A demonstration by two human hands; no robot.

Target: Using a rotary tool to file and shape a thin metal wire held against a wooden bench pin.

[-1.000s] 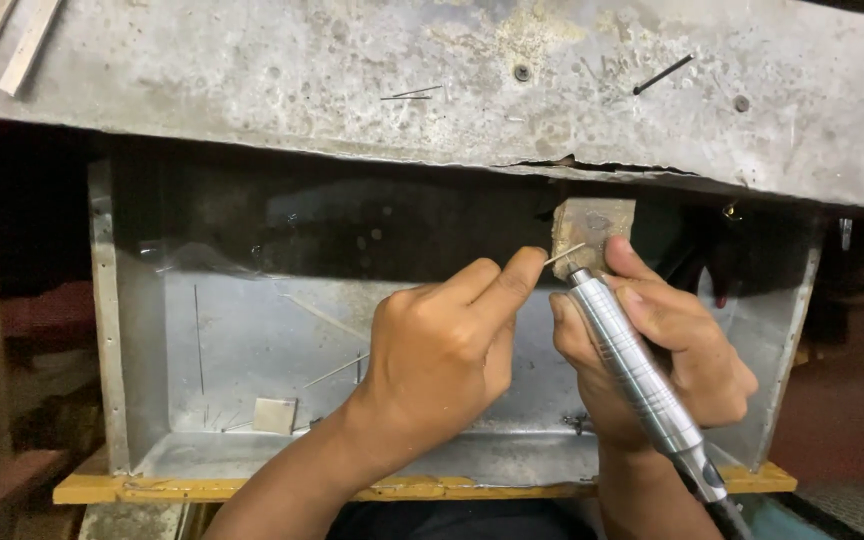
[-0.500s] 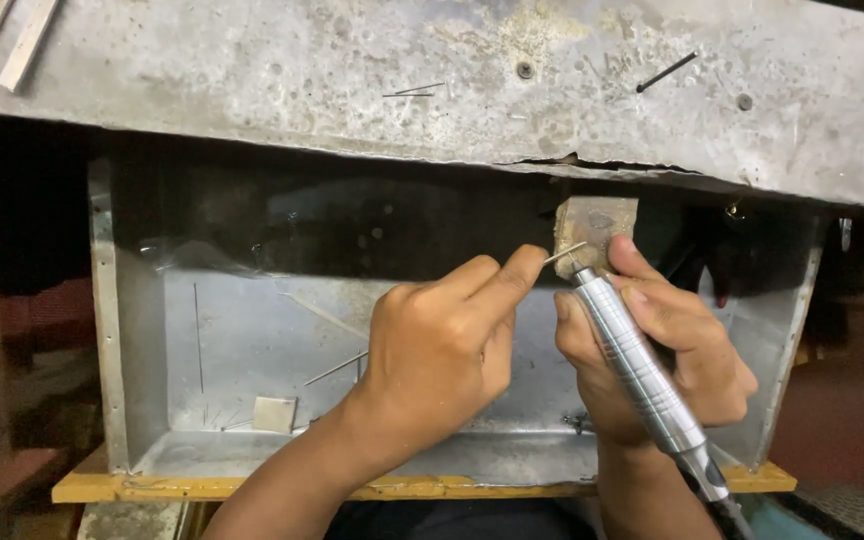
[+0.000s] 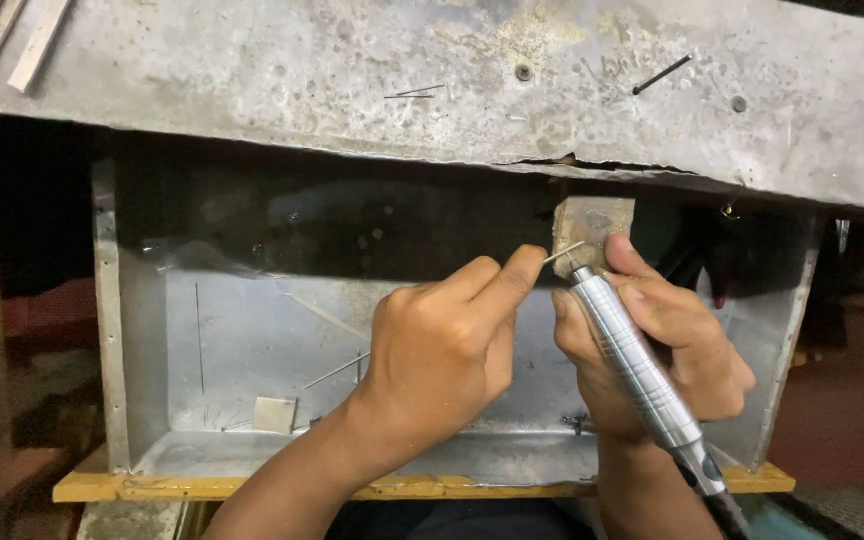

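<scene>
My left hand (image 3: 447,345) pinches a thin metal wire (image 3: 564,253) between thumb and forefinger and rests it against a small wooden peg block (image 3: 592,225) that juts from under the bench edge. My right hand (image 3: 667,340) grips a silver rotary handpiece (image 3: 632,365) like a pen, its tip touching the wire at the block. The handpiece's dark cable end runs off toward the bottom right. Both hands work over a metal catch tray (image 3: 142,380).
A worn grey bench top (image 3: 352,80) spans the top, with a nail (image 3: 662,75) and thin pins lying on it. Inside the tray lie a small square metal piece (image 3: 275,414) and loose wire bits (image 3: 337,370). A yellow wooden strip (image 3: 102,487) edges the tray's front.
</scene>
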